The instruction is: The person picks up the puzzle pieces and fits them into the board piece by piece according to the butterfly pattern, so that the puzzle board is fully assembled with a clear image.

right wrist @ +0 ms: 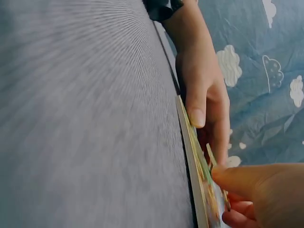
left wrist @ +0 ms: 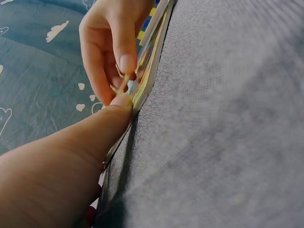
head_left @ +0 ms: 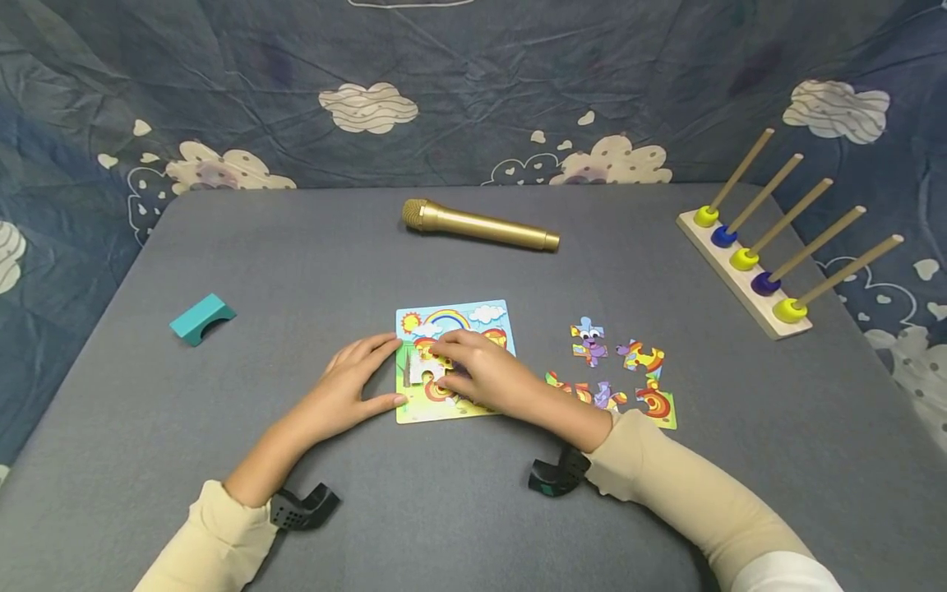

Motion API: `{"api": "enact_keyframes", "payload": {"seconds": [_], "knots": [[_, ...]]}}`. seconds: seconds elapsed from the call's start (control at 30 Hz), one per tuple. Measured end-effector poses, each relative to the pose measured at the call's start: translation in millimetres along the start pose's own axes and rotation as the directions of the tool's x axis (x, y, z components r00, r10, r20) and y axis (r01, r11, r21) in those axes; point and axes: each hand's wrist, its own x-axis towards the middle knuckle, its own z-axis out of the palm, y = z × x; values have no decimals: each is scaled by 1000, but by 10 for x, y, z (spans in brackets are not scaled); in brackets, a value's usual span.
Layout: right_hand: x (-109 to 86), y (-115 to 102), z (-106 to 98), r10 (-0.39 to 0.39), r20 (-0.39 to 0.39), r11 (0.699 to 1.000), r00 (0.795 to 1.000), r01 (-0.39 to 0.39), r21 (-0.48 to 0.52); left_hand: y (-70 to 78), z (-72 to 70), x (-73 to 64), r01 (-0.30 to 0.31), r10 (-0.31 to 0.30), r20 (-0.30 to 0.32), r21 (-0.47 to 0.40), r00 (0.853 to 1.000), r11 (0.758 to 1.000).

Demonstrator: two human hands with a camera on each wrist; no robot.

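A flat picture puzzle board [head_left: 414, 411] with a sun, a rainbow and clouds lies mid-table. My right hand [head_left: 484, 370] reaches over it and pinches a thin jigsaw piece [right wrist: 211, 156] between thumb and fingers. In the right wrist view, that piece is tilted and just above the board; its picture side is hard to make out. At the board's left edge rests my left hand [head_left: 348, 382], thumb and fingers spread apart and touching the rim. Several loose jigsaw pieces [head_left: 589, 341] lie to the right of the board, some partly hidden by my right forearm.
A gold microphone [head_left: 488, 228] lies behind the board. On the far right stands a wooden peg rack [head_left: 747, 284] with upright sticks and yellow, blue and purple beads. A teal arch block [head_left: 201, 319] sits at the left. Patterned blue cloth hangs behind the grey table.
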Motion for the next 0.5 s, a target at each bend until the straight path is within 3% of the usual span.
{"api": "enact_keyframes", "payload": {"seconds": [0.5], "knots": [[101,30,94,77,-5,995,997,-77,-64,-29,5,-10,-58,58,-9,34,998,998]]}}
